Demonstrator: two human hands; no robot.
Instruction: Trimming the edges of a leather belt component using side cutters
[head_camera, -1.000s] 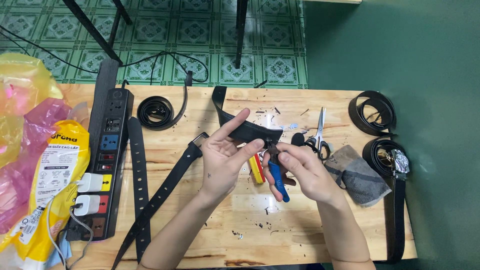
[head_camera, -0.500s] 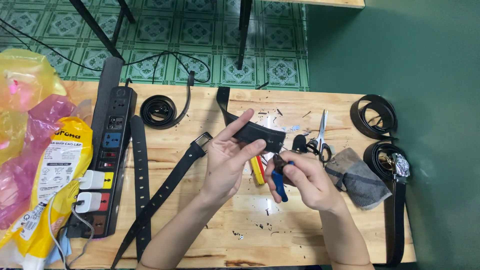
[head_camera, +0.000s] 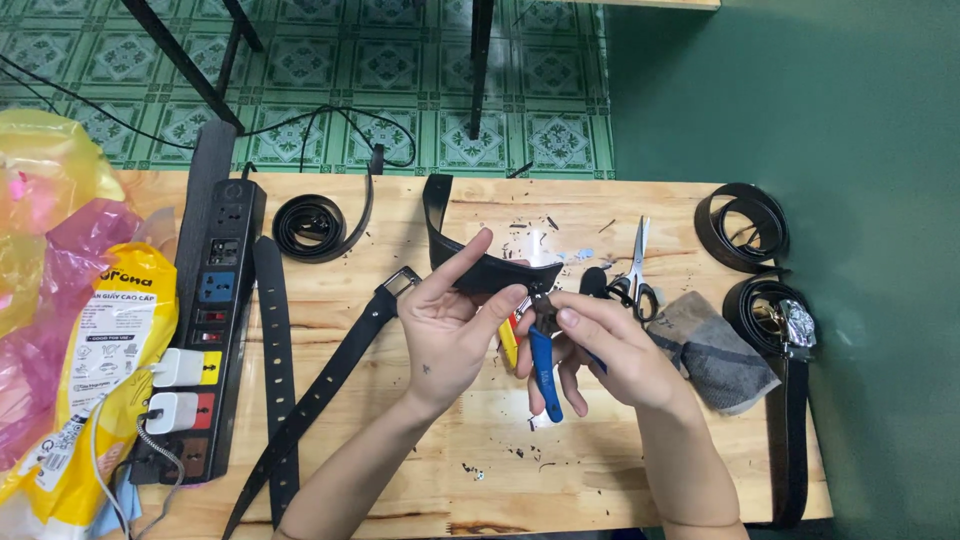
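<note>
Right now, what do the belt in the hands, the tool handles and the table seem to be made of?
Black belt strap in the left hand: probably leather or imitation leather; matte, and it bends in a curve. Blue-handled pliers in the right hand: the handles look like smooth plastic or rubber sleeves; the head is hidden. Table: pale wood, with visible grain, knots and board joints, seemingly unpainted.

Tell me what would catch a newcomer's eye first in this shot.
At the middle of the wooden table, the left hand holds a black belt end while the right hand works blue-handled pliers against it. At the left lie a black power strip and bright yellow and pink bags; coiled belts sit at the right.
</note>
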